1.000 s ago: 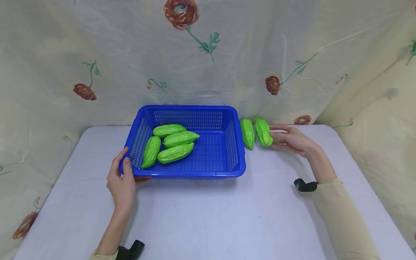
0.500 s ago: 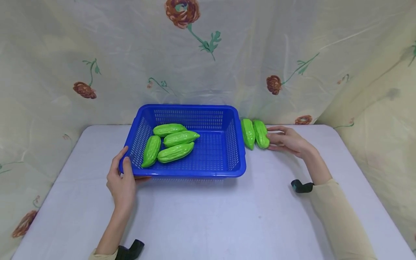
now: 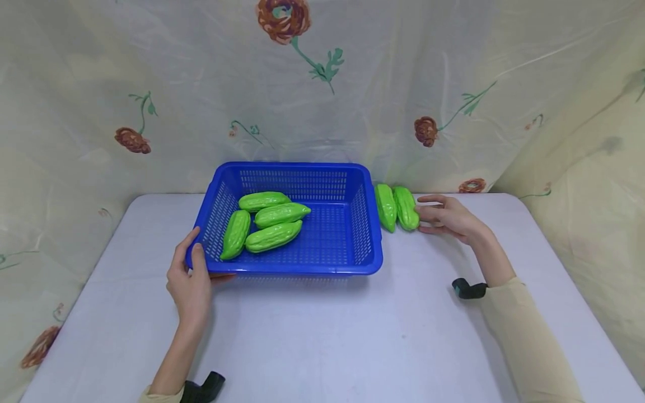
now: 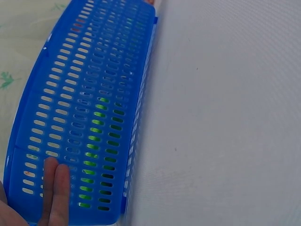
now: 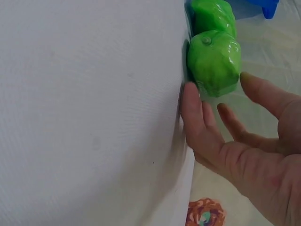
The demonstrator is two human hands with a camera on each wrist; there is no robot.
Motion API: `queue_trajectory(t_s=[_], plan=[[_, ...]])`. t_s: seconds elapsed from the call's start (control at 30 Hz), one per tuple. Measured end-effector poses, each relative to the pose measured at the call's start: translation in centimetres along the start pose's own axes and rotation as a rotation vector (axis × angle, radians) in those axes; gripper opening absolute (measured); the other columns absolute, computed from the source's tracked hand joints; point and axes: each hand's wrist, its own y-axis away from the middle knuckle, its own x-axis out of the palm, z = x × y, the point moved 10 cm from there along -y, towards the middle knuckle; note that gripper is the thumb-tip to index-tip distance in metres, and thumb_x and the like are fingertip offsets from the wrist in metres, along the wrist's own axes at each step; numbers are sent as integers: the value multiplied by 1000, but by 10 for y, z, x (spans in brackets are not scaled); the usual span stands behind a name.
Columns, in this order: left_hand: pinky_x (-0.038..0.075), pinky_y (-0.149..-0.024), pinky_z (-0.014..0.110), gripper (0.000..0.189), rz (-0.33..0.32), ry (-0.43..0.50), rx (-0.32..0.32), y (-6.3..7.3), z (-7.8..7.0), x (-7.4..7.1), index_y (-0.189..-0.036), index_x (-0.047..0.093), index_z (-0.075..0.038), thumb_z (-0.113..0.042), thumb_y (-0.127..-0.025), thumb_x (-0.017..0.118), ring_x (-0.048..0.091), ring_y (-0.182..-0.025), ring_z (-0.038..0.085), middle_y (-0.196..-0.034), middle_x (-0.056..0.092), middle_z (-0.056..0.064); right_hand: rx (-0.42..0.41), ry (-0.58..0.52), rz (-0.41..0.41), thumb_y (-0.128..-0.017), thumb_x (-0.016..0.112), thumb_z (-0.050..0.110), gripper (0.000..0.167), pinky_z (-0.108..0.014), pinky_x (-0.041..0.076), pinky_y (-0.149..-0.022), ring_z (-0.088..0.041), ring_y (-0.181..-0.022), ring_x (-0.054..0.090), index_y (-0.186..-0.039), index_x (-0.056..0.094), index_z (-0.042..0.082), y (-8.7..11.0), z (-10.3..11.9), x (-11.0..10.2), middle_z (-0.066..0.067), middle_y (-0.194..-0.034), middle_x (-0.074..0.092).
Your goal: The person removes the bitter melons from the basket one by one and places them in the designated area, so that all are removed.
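A blue plastic basket (image 3: 302, 270) stands at the back of the table, with several shiny green bitter melons (image 3: 272, 237) in its left half. My left hand (image 3: 188, 288) grips its near left corner, thumb at the rim; in the left wrist view two fingers (image 4: 60, 193) lie along the slotted wall. Right of the basket, two more bitter melons lie side by side: one (image 3: 386, 208) by the basket wall, the other (image 3: 406, 208) next to it. My right hand (image 3: 447, 219) is beside the outer melon (image 5: 214, 66), thumb and fingers spread, fingertips right at its surface.
A white cloth (image 3: 322, 341) covers the table. A flower-patterned curtain (image 3: 347, 123) hangs close behind the basket, and another stretch (image 3: 594, 224) runs along the right side. Black wrist devices (image 3: 468, 288) sit on both forearms.
The outer melon has shifted left against the other one, my right hand moving with it; the fingers now sit looser beside it. My left hand and the basket have stayed put.
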Motion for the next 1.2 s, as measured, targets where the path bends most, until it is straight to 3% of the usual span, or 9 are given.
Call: queue_trajectory(t_s=[0.1,0.17,0.27,0.33,0.4,0.47,0.63,0.87,1.2], plan=[[59,-102,21,43,2,18,4,1,-1,1,-155,60,-22,-33,-116,46,53,-152,27,-167,52,3,-3,38,-23,-113,57,26,70,-35,63,-102,1,-106,69,-167,25,-5,1,2,-4,-20,-148,58],[57,-87,9,43,4,28,8,1,-1,1,-155,60,-22,-32,-116,46,54,-150,29,-167,52,4,1,69,-44,-113,56,24,67,-35,64,-101,-2,-109,69,-166,27,-5,3,4,-7,-23,-152,57],[62,-98,23,43,3,37,6,0,0,1,-155,60,-20,-32,-116,46,54,-150,30,-167,52,5,19,133,-90,-113,54,27,68,-36,63,-103,-19,-125,66,-167,27,-3,6,8,-12,-29,-161,48],[53,-118,37,43,-1,24,4,0,0,1,-154,60,-21,-32,-116,46,51,-154,26,-167,52,3,7,192,-150,-113,53,33,68,-42,61,-108,-32,-136,60,-168,28,0,9,15,-15,-31,-164,44],[43,-126,52,43,-5,16,1,-1,0,0,-154,60,-21,-33,-116,47,49,-155,23,-167,52,2,-26,243,-216,-113,52,38,69,-50,55,-114,-43,-146,52,-167,30,2,12,25,-17,-32,-164,44],[44,-126,50,43,-3,13,3,-1,1,0,-154,60,-22,-33,-116,46,49,-155,23,-167,52,2,-85,278,-288,-112,53,38,66,-60,48,-119,-48,-149,50,-165,35,1,17,39,-17,-32,-163,46],[44,-126,50,42,-6,9,3,0,1,0,-154,60,-21,-32,-116,46,48,-156,24,-167,52,2,-198,334,-378,-111,58,32,55,-57,52,-115,-48,-144,56,-156,48,2,31,74,-6,-28,-154,57],[37,-131,54,41,-13,28,4,0,2,-1,-153,61,-21,-30,-115,48,46,-158,27,-167,52,5,-281,331,-347,-111,59,34,51,-17,56,-84,-44,-132,67,-154,54,6,42,118,23,-23,-149,64],[39,-130,53,41,-5,27,10,-1,2,0,-153,61,-22,-31,-115,48,47,-157,27,-167,52,3,-353,237,-187,-111,61,30,46,-29,66,-93,-37,-130,69,-153,55,11,50,165,70,-17,-148,63]])
